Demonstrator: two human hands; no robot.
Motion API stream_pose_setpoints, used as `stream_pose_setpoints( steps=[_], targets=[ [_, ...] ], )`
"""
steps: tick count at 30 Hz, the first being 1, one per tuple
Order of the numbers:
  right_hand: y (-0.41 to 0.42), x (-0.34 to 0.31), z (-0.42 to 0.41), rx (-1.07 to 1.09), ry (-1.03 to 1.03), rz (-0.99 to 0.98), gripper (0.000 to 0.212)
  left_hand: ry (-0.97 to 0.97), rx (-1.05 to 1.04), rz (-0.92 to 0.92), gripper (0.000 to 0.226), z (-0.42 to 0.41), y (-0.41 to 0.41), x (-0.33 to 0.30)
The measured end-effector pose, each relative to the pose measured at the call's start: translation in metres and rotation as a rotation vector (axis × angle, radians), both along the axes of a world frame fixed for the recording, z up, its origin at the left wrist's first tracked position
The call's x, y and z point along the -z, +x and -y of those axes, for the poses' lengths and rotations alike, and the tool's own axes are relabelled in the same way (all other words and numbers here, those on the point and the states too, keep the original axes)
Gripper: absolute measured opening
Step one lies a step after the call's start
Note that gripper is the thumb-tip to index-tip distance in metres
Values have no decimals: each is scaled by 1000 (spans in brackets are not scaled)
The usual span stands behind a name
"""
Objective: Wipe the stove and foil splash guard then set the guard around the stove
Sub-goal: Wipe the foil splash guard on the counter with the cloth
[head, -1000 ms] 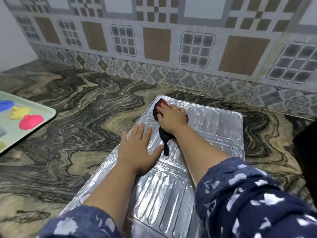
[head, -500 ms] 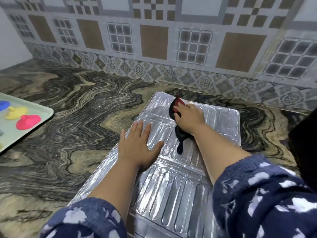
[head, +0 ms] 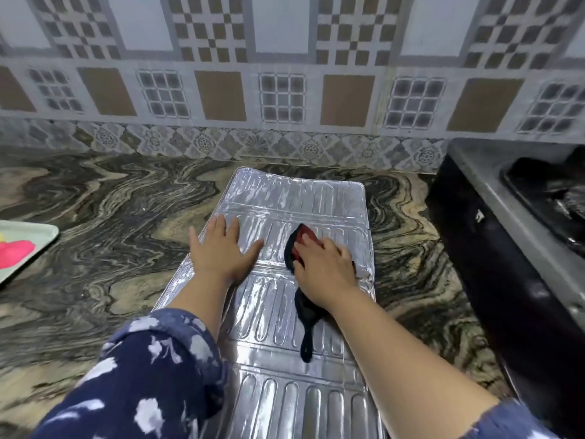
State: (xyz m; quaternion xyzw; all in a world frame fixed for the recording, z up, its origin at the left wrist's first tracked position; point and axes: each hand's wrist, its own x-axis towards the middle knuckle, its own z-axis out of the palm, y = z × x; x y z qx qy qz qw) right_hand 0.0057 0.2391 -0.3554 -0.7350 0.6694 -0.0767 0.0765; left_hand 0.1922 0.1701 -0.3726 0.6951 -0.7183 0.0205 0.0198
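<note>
Fingers of the right hand [head: 324,269] are pressed down together on a dark cloth [head: 300,307] with a red patch, pinning it flat against the foil splash guard [head: 275,315]; the cloth is bunched under the palm, and a narrow tail trails back toward the person. The left hand [head: 221,251] lies open, palm down and fingers spread, holding nothing and bracing the guard's left side just beside the cloth.

The guard lies flat and unfolded on the marbled counter [head: 95,248], its long axis running from the near edge toward the tiled back wall, its far end short of the wall. The cloth sits on the right half of the second panel from the far end.

The stove [head: 512,223] stands at the counter's right edge, just beside the guard, dark, with a burner showing at the frame's border. A pale tray [head: 34,245] holding a pink item [head: 15,251] rests at the left edge, well apart.

By my reading the work is mid-wipe on the guard. Whether the stove has been cleaned cannot be told. What remains is finishing the panels, then standing the guard up and folding it around the stove, which is not yet done.
</note>
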Motion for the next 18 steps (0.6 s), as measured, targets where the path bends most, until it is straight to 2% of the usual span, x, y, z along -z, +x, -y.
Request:
stream_pose_setpoints(
  steps=[1,3,5,10,18],
  targets=[
    [-2,0,-4,7,-8,9,44,-46,26,28,80,-2,-3,-4],
    [-7,2,-5,18,-7,32,45,-93,52,-28,70,-10,-9,-10],
    [-10,3,-5,30,-6,49,45,-44,57,-99,63,-25,-14,-9],
    [-14,2,-7,16,2,63,45,129,62,-116,73,-65,-23,6],
    [-59,9,-26,207,-79,14,38,157,44,-147,73,-69,-26,8]
  ],
)
